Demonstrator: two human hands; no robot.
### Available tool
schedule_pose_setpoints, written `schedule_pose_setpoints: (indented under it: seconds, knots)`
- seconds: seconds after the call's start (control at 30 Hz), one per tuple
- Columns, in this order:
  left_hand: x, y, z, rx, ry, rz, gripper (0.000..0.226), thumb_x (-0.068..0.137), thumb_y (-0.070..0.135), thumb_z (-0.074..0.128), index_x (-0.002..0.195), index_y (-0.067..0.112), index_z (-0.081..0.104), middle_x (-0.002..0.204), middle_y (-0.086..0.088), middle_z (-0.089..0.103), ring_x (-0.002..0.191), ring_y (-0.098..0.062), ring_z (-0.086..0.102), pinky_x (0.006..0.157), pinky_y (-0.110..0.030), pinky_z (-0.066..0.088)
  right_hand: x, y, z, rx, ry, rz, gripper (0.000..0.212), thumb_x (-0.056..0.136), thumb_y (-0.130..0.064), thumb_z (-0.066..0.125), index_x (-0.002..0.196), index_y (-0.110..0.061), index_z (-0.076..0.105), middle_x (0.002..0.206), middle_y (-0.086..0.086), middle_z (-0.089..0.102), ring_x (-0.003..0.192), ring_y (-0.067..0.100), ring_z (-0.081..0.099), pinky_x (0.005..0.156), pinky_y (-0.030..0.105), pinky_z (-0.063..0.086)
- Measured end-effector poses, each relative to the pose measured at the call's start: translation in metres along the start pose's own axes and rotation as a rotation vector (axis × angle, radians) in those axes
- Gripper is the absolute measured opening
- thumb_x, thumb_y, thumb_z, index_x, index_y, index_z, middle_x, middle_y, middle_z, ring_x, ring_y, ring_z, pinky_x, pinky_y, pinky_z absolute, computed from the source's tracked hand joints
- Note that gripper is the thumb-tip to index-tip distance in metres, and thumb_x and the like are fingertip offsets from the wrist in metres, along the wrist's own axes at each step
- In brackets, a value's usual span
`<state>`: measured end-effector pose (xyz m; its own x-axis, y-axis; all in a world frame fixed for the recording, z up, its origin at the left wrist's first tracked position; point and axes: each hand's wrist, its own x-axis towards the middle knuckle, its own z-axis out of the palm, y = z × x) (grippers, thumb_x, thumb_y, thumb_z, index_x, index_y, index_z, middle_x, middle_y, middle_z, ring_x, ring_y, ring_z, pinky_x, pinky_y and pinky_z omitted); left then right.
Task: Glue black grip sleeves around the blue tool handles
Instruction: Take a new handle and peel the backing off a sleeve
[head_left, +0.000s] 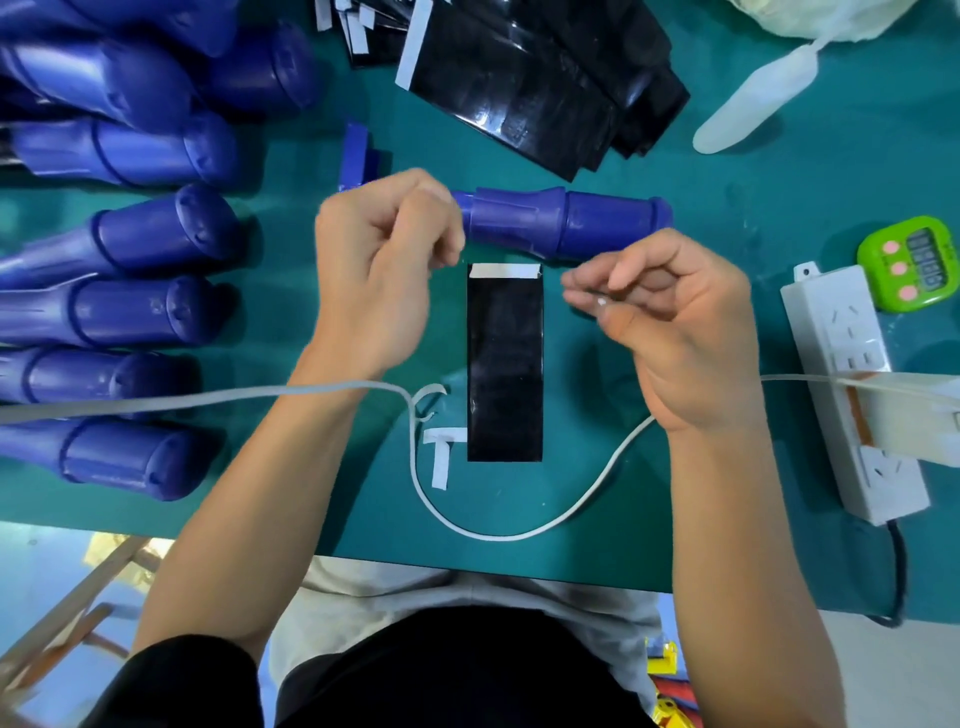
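Tape prep is the step, I judge. One black grip sleeve lies flat on the counter between my hands, with its white tape strip at the far end. Just past it, one blue tool handle lies crosswise beyond both hands. My right hand pinches a small white scrap, likely liner. My left hand is curled at the handle's narrow end; whether it grips, I cannot tell. Next I'd need the tape bare, then the handle rolled squarely onto it. Left of the left hand I count about eight spare handles. Beyond the hands sits a stack of sleeves, too overlapped to count.
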<state>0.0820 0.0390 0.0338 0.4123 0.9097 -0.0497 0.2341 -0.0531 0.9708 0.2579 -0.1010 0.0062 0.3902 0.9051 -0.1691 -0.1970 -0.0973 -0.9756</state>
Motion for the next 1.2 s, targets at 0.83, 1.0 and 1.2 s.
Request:
schedule_pose_setpoints:
  seconds: [0.83, 1.0, 1.2]
  knots:
    - [-0.007, -0.003, -0.005, 0.256, -0.424, -0.125, 0.010, 0.076, 0.028, 0.083, 0.078, 0.030, 0.073, 0.065, 0.012, 0.068, 0.056, -0.002, 0.052, 0.060, -0.020, 0.046, -0.006, 0.008, 0.026, -0.474, 0.029, 0.018, 0.014, 0.086, -0.023, 0.076, 0.100, -0.026, 0.073, 0.077, -0.011, 0.073, 0.065, 0.003, 0.063, 0.063, 0.019, 0.046]
    - [-0.008, -0.001, -0.001, -0.119, -0.486, -0.223, 0.018, 0.093, 0.003, 0.073, 0.100, 0.020, 0.075, 0.065, 0.002, 0.073, 0.056, -0.008, 0.064, 0.058, -0.022, 0.055, -0.003, 0.002, 0.024, 0.043, 0.017, 0.134, 0.017, 0.095, -0.008, 0.065, 0.090, -0.020, 0.074, 0.074, 0.003, 0.071, 0.066, 0.013, 0.060, 0.064, 0.024, 0.049]
    - [-0.012, -0.003, 0.007, -0.075, -0.469, -0.124, 0.034, 0.085, 0.004, 0.079, 0.107, 0.031, 0.075, 0.087, 0.007, 0.080, 0.078, -0.008, 0.072, 0.078, -0.022, 0.057, 0.000, 0.003, 0.018, -0.050, 0.125, 0.171, 0.014, 0.098, -0.013, 0.063, 0.087, -0.012, 0.073, 0.079, 0.011, 0.072, 0.073, 0.022, 0.059, 0.069, 0.033, 0.049]
